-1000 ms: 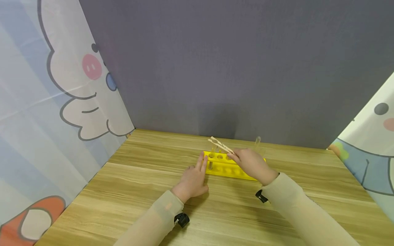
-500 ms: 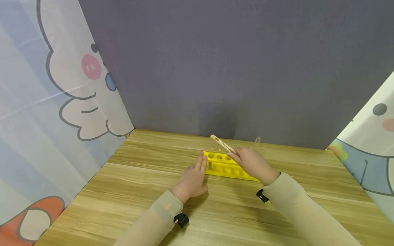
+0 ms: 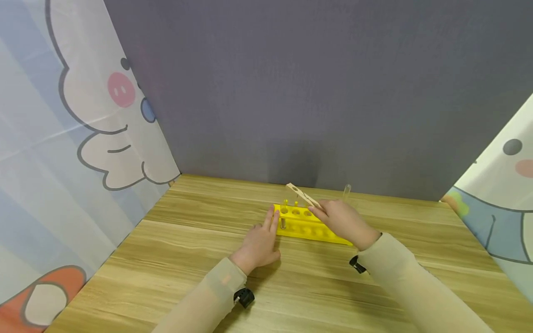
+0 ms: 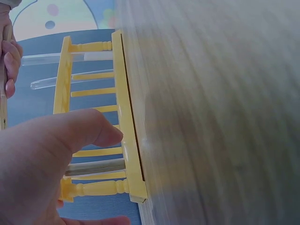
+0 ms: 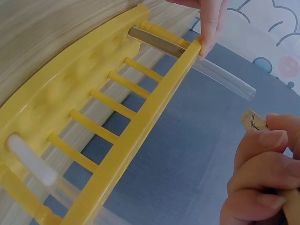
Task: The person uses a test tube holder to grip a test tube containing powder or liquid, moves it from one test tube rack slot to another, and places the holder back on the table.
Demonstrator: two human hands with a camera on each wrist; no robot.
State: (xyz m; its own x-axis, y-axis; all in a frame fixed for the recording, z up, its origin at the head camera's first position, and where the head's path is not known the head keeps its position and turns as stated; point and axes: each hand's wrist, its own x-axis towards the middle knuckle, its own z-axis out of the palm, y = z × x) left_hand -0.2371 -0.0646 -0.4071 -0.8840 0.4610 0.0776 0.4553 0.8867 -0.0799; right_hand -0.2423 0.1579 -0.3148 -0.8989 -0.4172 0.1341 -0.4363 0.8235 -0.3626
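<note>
A yellow test tube rack [image 3: 316, 234] stands on the table. My left hand [image 3: 259, 245] rests against its left end with two fingers extended onto the top bar. In my right hand [image 3: 343, 222] I grip a wooden test tube clamp [image 3: 302, 194] above the rack, its prongs together and nothing visible between them. The left-end hole holds a clear test tube [image 5: 227, 80] with greyish-brown contents low down; the clamp stands apart from it. At the right end is a test tube with white contents [image 4: 97, 56], and near it a clear tube [image 4: 43, 83] by the pegs.
Wood-grain tabletop [image 3: 175, 259] surrounds the rack. A grey panel [image 3: 308, 92] rises behind it. Curtains with cartoon prints hang at the left [image 3: 96, 115] and right [image 3: 499, 185]. Yellow pegs [image 5: 105, 101] line the rack's back row.
The clamp's prongs, spread near the left tube's top a second ago, have come together. The clamp has shifted slightly right, off the tube. My left hand stays on the rack.
</note>
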